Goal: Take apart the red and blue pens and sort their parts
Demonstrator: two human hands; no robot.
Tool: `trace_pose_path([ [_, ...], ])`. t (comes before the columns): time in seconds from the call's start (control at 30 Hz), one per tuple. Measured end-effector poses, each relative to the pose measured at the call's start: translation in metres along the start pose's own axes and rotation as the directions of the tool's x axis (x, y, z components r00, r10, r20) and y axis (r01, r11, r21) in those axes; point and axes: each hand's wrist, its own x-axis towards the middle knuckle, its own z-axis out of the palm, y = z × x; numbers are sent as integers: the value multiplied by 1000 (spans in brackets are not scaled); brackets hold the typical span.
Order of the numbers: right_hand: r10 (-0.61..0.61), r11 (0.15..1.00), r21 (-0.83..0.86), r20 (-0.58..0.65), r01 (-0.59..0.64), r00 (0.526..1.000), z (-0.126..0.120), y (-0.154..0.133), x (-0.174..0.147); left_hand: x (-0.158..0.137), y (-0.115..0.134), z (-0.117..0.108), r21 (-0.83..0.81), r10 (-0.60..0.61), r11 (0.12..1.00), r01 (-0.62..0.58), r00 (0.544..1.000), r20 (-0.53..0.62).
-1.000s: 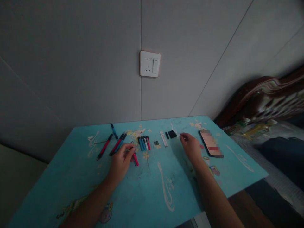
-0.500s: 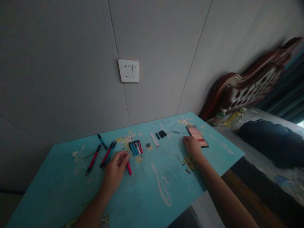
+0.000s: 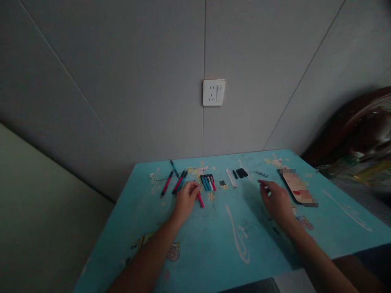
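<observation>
- The left hand (image 3: 185, 200) pinches the upper end of a pink barrel (image 3: 200, 200), left of the table's middle.
- The right hand (image 3: 277, 202) hangs above the tabletop (image 3: 207, 248), fingers curled, near the small grey pieces (image 3: 262, 174) and left of the phone (image 3: 298, 189); whether it grips anything, I cannot tell.
- Apparently done: the long red and blue pens (image 3: 166, 185) at far left look assembled.
- Apparently left: the row of short barrels (image 3: 207, 182), tiny dark pieces (image 3: 222, 183), white rods (image 3: 231, 178) and black sleeves (image 3: 242, 173) lie loose in separate groups.
- The pink barrel seems unfinished.
</observation>
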Motion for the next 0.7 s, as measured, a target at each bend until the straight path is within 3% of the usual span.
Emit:
trace_pose_path([
  [0.03,-116,988,113,110,103,987,4,-24,-7,0,0,0,5,5,1000,-5,1000,-6],
  [0.1,-318,935,258,313,242,895,15,-74,-22,0,-1,1,14,19,1000,-19,1000,-14],
  [0.17,-407,910,257,410,325,816,31,-118,-31,0,-2,1,21,33,999,-32,999,-18],
  [0.23,-422,906,238,472,349,774,48,-149,-32,0,-4,0,26,44,999,-43,999,-24],
  [0.33,-390,919,163,501,358,773,70,-170,-20,1,-6,-2,31,57,998,-56,998,-40],
  [0.47,-324,938,56,489,342,810,88,-173,-5,2,-9,-2,74,107,992,-103,993,-54],
  [0.6,-325,937,38,460,348,826,96,-170,0,2,-12,1,277,233,937,-215,972,-34],
  [0.7,-348,928,40,446,371,824,97,-167,0,-1,-12,3,391,304,872,-296,952,42],
])
